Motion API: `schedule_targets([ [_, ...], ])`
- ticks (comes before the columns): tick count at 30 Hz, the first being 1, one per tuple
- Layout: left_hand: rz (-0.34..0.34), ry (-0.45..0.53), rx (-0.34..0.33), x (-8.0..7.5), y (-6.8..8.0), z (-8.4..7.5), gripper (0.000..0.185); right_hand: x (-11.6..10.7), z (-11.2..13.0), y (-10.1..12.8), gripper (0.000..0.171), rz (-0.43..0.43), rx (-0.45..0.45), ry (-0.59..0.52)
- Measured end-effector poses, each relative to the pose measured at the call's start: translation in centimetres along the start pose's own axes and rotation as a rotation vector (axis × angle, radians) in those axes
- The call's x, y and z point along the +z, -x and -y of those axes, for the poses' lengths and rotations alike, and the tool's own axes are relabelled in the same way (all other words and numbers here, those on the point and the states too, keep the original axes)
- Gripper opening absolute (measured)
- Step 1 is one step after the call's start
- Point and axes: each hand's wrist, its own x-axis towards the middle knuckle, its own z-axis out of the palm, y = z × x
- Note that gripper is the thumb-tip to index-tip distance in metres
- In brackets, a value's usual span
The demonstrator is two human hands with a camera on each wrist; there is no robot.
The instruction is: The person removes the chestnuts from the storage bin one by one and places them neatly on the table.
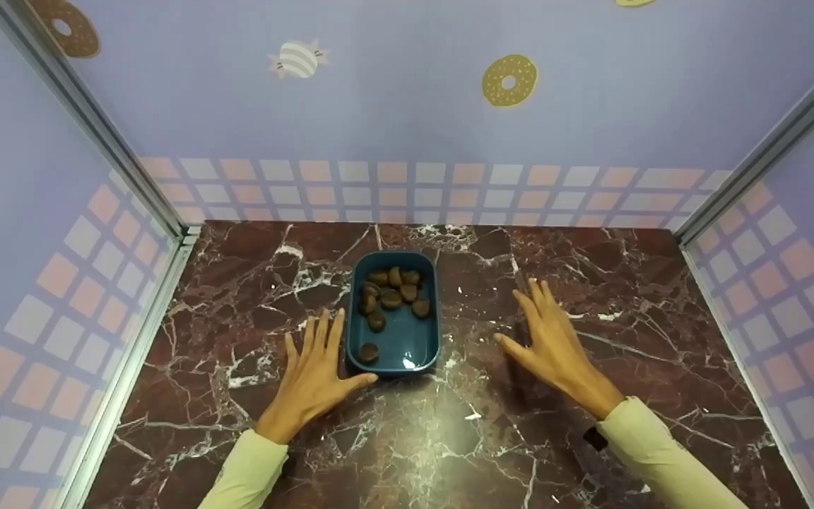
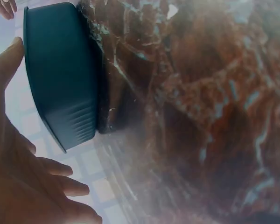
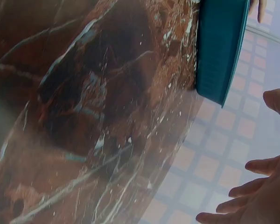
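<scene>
A teal rectangular tub (image 1: 407,336) with rounded corners stands on the marble-patterned tabletop, its long side running away from me. Several brown rounded pieces (image 1: 391,300), chestnut-like in look, lie mostly in its far half, and a single brown piece (image 1: 369,352) sits at the near left. Just left of the tub my left hand (image 1: 314,389) has its fingers spread, with the thumb by the near left corner; whether it touches the tub I cannot tell. Off to the right, my right hand (image 1: 555,346) holds nothing, fingers extended. In both wrist views the tub's outer side (image 2: 60,70) shows.
Dark red marble-patterned tabletop (image 1: 251,438) with white veins surrounds the tub. A lilac back wall (image 1: 407,106) with checks and doughnut drawings rises behind it. Side panels (image 1: 32,283) with metal edge strips close in both sides. Small white specks (image 1: 474,416) dot the surface.
</scene>
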Motion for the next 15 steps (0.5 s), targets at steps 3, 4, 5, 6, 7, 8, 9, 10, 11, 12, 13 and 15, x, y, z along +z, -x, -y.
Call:
schedule_targets([
  [3,-0.027,0.075,0.011,0.6,0.0,0.2,0.129,0.7,0.3,0.0,0.086,-0.036,-0.05,-0.039],
  [4,-0.036,0.113,0.018,0.8,0.0,0.2,0.129,0.9,0.3,0.0,0.084,-0.045,-0.068,-0.055],
  [5,-0.043,0.154,0.024,0.9,0.1,0.2,0.128,1.1,0.4,0.0,0.082,-0.053,-0.086,-0.074],
  [6,-0.05,0.192,0.029,1.1,0.1,0.2,0.128,1.3,0.6,0.0,0.079,-0.062,-0.105,-0.092],
  [7,-0.053,0.227,0.031,1.3,0.0,0.1,0.129,1.4,0.7,0.0,0.077,-0.068,-0.124,-0.109],
  [8,-0.054,0.265,0.029,1.4,0.1,0.0,0.129,1.6,0.8,0.0,0.074,-0.074,-0.141,-0.122],
  [9,-0.055,0.295,0.025,1.6,0.0,0.0,0.129,1.7,1.0,-0.1,0.072,-0.08,-0.159,-0.134],
  [10,-0.055,0.317,0.017,1.7,0.0,0.0,0.13,1.9,1.2,-0.2,0.07,-0.085,-0.176,-0.147],
  [11,-0.056,0.336,0.007,1.9,-0.1,-0.1,0.13,2.0,1.3,-0.3,0.068,-0.088,-0.191,-0.16],
  [12,-0.057,0.359,0.0,2.0,-0.1,-0.1,0.13,2.1,1.5,-0.5,0.066,-0.089,-0.204,-0.171],
  [13,-0.059,0.38,-0.007,2.1,-0.2,-0.1,0.131,2.3,1.8,-0.6,0.065,-0.088,-0.215,-0.184],
  [15,-0.071,0.409,-0.004,2.5,-0.4,-0.1,0.131,2.6,2.3,-1.0,0.063,-0.081,-0.232,-0.207],
])
